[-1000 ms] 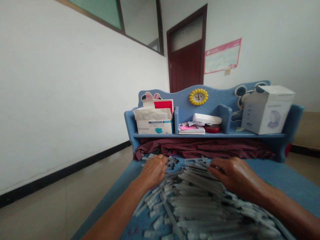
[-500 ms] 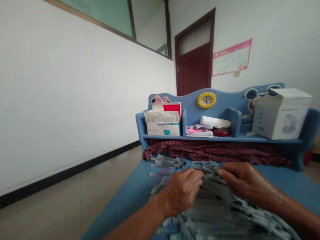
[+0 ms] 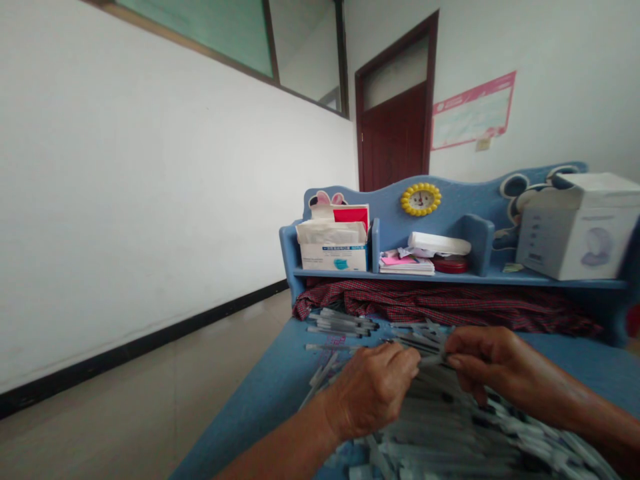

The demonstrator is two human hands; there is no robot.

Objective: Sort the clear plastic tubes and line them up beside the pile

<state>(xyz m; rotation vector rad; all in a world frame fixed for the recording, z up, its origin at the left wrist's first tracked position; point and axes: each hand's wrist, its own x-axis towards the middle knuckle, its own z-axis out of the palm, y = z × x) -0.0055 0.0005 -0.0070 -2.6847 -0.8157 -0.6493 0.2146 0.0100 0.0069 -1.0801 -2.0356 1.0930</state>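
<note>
My left hand (image 3: 375, 387) is closed, its fingertips pinching one end of a translucent grey pen (image 3: 432, 361). At the pen's other end, the thumb and fingers of my right hand (image 3: 493, 360) are pressed together on it. Both hands are just above a big heap of similar pens (image 3: 435, 430), some with black ends; the heap is blurred. Beyond my left hand lies a small row of pens (image 3: 345, 324) with dark tips pointing right. A few loose pens (image 3: 324, 370) lie left of that hand.
The blue desk (image 3: 250, 400) has a raised shelf at its back. On the shelf are a mask box (image 3: 334, 257), a stack of papers (image 3: 406, 267), a red round tin (image 3: 450, 265) and a white carton (image 3: 575, 233). Checked cloth (image 3: 440, 303) lies bunched beneath it.
The view has shifted slightly, so everything appears a little further right. Both hands stay over the heap with the pen between them, and the gap between the fingertips looks about the same.
</note>
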